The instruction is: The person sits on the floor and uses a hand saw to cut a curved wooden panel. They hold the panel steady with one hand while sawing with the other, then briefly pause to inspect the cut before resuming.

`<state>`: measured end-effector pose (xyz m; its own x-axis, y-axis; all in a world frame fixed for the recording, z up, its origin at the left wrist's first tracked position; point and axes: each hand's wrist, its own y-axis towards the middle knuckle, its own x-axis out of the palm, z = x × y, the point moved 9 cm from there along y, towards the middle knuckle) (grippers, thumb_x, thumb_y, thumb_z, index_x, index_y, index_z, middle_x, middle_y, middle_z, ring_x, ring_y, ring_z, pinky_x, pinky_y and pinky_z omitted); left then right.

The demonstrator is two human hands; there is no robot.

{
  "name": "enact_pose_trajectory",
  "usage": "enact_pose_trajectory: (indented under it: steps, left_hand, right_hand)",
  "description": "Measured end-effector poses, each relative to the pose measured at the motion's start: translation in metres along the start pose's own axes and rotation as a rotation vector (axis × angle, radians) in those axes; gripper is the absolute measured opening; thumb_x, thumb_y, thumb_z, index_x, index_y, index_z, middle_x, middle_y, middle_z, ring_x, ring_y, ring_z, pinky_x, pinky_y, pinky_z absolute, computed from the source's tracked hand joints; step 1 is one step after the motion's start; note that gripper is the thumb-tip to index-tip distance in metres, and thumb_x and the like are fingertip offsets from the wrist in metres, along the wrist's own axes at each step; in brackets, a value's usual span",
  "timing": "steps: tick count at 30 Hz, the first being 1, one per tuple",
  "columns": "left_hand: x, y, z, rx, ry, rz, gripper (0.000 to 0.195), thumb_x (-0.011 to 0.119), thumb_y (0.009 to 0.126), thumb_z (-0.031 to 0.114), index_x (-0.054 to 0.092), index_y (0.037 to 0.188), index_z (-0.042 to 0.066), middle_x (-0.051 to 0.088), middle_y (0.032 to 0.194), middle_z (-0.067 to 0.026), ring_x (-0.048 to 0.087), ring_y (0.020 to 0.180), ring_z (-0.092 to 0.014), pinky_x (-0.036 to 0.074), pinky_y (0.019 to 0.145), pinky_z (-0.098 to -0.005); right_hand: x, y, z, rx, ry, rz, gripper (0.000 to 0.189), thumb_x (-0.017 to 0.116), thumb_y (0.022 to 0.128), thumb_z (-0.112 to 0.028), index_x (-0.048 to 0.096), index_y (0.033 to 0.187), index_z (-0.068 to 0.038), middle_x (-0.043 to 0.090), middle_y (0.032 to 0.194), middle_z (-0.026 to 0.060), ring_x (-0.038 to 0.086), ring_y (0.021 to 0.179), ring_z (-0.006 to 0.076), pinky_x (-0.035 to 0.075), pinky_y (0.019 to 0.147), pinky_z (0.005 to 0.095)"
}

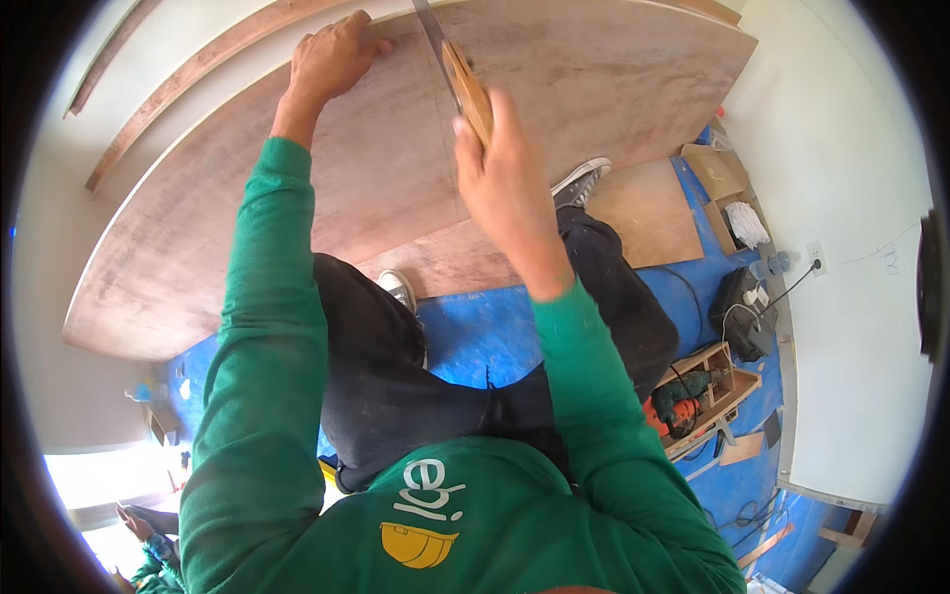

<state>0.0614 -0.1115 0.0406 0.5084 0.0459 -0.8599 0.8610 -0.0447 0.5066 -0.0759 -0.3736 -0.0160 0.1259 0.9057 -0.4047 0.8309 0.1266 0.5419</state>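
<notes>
A large plywood sheet (386, 163) stands on its long edge before me, leaning up to the wall side. My left hand (334, 58) grips its upper edge, fingers over the far side. In my right hand (508, 193) is a handsaw with a wooden handle (467, 93). Its metal blade (436, 37) points up across the sheet's top edge, and the tip runs out of the picture. Below the blade, a thin line runs down the face of the plywood. Whether the teeth sit in a cut cannot be told.
Blue sheeting (475, 334) covers the floor, with another plywood piece (653, 208) on it. At right are a wooden tool tray (731, 386), a power drill (686, 393), a black case (742, 315) and a plugged-in cord (790, 286). Another person's hand (135, 523) shows lower left.
</notes>
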Motion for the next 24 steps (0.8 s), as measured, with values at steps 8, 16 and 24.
enact_pose_trajectory:
  steps: [8, 16, 24]
  left_hand:
    - [0.009, 0.005, -0.011, -0.035, -0.025, 0.007, 0.057, 0.07, 0.105, 0.057, 0.069, 0.14, 0.012, 0.081, 0.125, -0.0165, 0.076, 0.12, -0.038, 0.054, 0.103, -0.0544]
    - [-0.001, 0.003, -0.001, -0.021, -0.016, 0.003, 0.056, 0.072, 0.104, 0.054, 0.07, 0.136, 0.009, 0.081, 0.122, -0.0179, 0.076, 0.117, -0.04, 0.054, 0.1, -0.0548]
    - [0.005, 0.004, -0.006, -0.006, 0.009, -0.008, 0.06, 0.068, 0.105, 0.059, 0.068, 0.141, 0.01, 0.082, 0.123, -0.0167, 0.077, 0.118, -0.038, 0.055, 0.103, -0.0542]
  right_hand:
    - [-0.087, -0.184, -0.007, 0.162, -0.066, -0.078, 0.051, 0.071, 0.108, -0.014, 0.053, 0.153, 0.002, 0.075, 0.117, 0.0324, 0.076, 0.106, 0.0516, 0.062, 0.086, 0.0492]
    - [0.002, -0.002, 0.004, -0.094, 0.048, 0.035, 0.039, 0.067, 0.111, -0.022, 0.054, 0.143, -0.005, 0.074, 0.093, 0.0301, 0.074, 0.087, 0.0529, 0.055, 0.068, 0.0598]
    - [-0.02, -0.054, 0.007, -0.012, 0.001, -0.029, 0.041, 0.066, 0.111, -0.02, 0.055, 0.146, -0.002, 0.074, 0.106, 0.0321, 0.074, 0.095, 0.0516, 0.059, 0.076, 0.0563]
